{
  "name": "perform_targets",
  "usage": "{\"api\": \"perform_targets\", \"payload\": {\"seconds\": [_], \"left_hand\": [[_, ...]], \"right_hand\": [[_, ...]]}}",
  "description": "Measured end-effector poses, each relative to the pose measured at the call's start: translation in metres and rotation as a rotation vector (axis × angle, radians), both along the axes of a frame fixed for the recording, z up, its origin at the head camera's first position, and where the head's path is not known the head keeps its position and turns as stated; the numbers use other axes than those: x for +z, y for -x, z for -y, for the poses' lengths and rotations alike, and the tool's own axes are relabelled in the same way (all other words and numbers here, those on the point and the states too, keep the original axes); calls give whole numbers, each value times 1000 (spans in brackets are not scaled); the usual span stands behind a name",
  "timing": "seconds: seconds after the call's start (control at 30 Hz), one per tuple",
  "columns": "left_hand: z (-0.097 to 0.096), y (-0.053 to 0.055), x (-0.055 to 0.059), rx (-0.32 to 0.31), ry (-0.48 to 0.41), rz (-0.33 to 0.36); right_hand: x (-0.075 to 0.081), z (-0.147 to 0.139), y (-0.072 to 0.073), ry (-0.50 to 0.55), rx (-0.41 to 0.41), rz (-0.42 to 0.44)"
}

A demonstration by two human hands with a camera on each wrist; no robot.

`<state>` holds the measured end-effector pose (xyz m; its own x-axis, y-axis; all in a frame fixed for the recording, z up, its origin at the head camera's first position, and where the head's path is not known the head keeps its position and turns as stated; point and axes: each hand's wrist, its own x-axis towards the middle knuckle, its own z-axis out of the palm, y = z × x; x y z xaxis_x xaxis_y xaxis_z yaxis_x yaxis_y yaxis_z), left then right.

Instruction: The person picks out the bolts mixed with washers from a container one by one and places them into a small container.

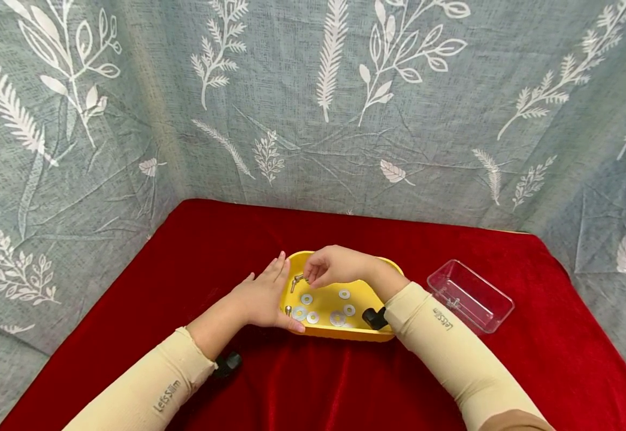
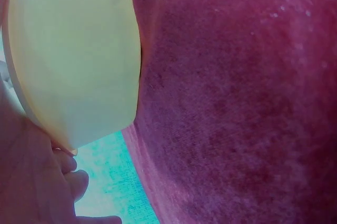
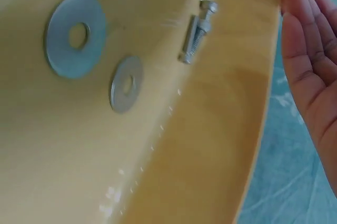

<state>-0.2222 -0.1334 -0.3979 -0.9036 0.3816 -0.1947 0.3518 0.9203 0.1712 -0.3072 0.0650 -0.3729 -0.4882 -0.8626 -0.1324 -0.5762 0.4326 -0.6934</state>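
Bolts [image 1: 293,282] lie ten o'clock in yellow tray [image 1: 345,334], my left hand [image 1: 264,297] spread at nine, likely steadying it; right hand [image 1: 336,265], can't tell its hold.

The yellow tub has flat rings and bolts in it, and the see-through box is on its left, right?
Not quite: the head view shows the see-through box on the right of the yellow tub, not the left. The tub does have flat rings and bolts in it.
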Motion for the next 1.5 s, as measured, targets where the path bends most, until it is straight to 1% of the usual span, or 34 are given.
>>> {"api": "perform_targets", "payload": {"seconds": [0.07, 0.23, 0.33, 0.5, 0.6, 0.8, 0.97, 1.03, 1.17, 1.5], "left_hand": [[0, 0, 0, -1, 4, 5], [-1, 0, 0, -4, 0, 6], [-1, 1, 1, -2, 7, 8], [-2, 0, 3, 0, -11, 13], [-3, 0, 3, 0, -25, 13], [-3, 0, 2, -7, -21, 3], [-2, 1, 2, -4, -29, 7], [-2, 1, 2, -2, -32, 11], [-2, 1, 3, 8, -37, 17], [-1, 2, 0, 12, -37, 22]], "right_hand": [[-6, 6, 0, -17, 11, -9], [-16, 16, -2, -64, 41, 10], [-20, 21, -4, -72, 66, 23], [-28, 26, -7, -73, 116, 51], [-32, 29, -10, -99, 134, 38], [-45, 33, -13, -137, 142, -6], [-53, 38, -16, -167, 132, -98], [-54, 41, -18, -183, 123, -142], [-55, 45, -21, -194, 107, -190], [-57, 50, -23, -215, 78, -259]]}}
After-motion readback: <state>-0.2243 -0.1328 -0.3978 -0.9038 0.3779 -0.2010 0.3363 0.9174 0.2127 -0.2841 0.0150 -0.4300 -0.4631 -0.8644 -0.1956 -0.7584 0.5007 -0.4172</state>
